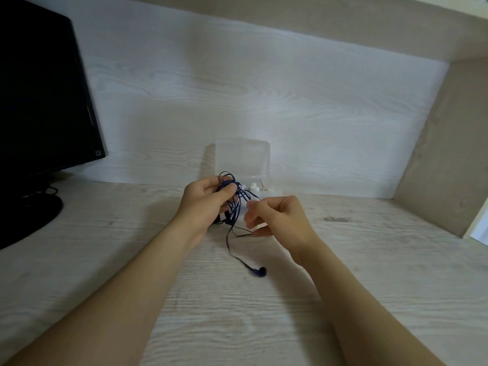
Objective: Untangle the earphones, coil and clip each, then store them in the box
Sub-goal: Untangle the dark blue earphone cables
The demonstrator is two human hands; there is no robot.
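Our left hand (208,204) is up over the desk (237,326) with its fingers (224,192) curled tight around a messy bundle of the dark blue earphones (232,199), loops sticking out the top and a few strands hanging below. One long strand drops down to the desk and ends in an earbud (260,272) lying on the wood between our forearms. Our right hand (280,217) is just beside the bundle, fingers (253,220) curled in. A thin strand runs right up to them, but they're blurred, so we can't tell if they actually have hold of it. The clear box (243,157) sits behind our hands against the back wall, lid standing up, with some small white bits (254,186) at its base. A black monitor (39,101) stands far left.
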